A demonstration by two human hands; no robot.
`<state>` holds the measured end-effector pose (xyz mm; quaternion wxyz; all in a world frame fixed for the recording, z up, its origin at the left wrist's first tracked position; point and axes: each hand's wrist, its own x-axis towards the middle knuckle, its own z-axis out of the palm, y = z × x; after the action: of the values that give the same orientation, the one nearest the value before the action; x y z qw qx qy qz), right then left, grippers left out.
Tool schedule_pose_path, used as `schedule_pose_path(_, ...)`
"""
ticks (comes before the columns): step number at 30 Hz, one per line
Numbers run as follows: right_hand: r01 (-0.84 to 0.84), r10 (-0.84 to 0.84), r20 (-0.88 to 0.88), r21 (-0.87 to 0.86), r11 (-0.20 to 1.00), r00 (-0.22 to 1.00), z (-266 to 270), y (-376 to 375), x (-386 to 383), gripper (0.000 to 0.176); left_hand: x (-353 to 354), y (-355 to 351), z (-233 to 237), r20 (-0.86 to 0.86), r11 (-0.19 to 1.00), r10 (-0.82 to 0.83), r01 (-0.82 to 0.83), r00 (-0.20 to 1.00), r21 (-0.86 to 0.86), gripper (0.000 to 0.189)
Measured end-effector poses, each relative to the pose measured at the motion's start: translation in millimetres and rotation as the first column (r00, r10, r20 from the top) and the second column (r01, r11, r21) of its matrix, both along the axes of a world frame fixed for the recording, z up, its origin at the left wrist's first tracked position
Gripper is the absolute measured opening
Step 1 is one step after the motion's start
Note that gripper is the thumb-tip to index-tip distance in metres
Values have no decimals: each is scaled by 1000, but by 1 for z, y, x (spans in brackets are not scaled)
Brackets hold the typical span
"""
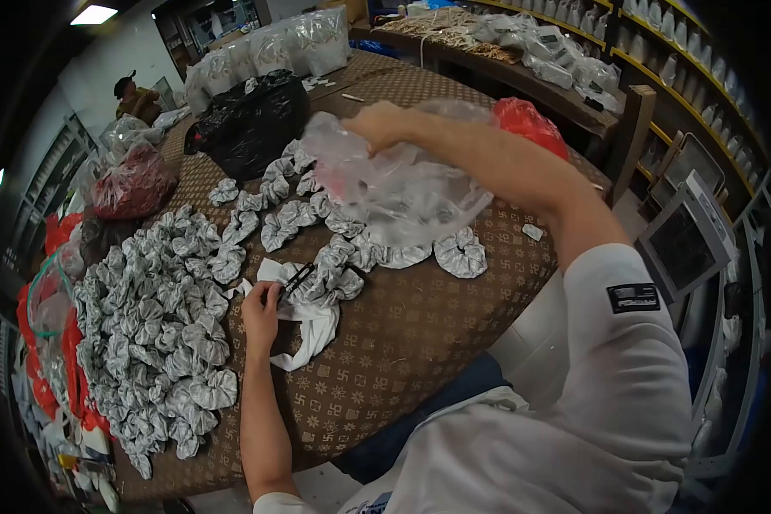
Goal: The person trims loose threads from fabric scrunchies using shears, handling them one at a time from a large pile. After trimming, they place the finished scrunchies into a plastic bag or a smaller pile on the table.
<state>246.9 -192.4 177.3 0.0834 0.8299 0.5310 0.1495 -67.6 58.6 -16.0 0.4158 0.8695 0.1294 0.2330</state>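
My right hand (pixel 375 127) reaches far across the table, its fingers closed on a crumpled clear plastic bag (pixel 403 193). The bag drapes over several silvery-grey scrunchies; something pinkish shows through its left side. My left hand (pixel 260 310) is lower down, fingers pinched at the left edge of a white cloth (pixel 313 330). A small black object with a thin frame (pixel 298 277) lies against the cloth, right beside my fingertips. Grey scrunchies (pixel 334 265) are bunched just right of it, and a single scrunchie (pixel 460 254) lies farther right.
A big heap of grey scrunchies (pixel 158 317) covers the table's left side. Behind are a black plastic bag (pixel 253 124), a bag of dark red items (pixel 134 182) and a red bag (pixel 529 125). Thread cones fill shelves (pixel 681 73) at right. A person (pixel 137 98) is at the far left.
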Motion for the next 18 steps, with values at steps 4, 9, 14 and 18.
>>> schedule_pose_path(4,36,97,-127,768,639,987,58,-4,67,26,-8,4,-4,34,996,43,-40,998,-74,18)
schedule_pose_path(9,228,4,-259,859,459,966,129,-119,100,24,-2,7,-7,85,999,36,-35,996,-7,16)
schedule_pose_path(14,464,-287,-405,867,181,868,167,-283,200,21,-4,6,1,46,1000,8,-7,999,-16,19)
schedule_pose_path(18,545,-556,-335,795,267,761,112,-360,166,31,-2,4,0,7,991,-16,17,1000,-132,21)
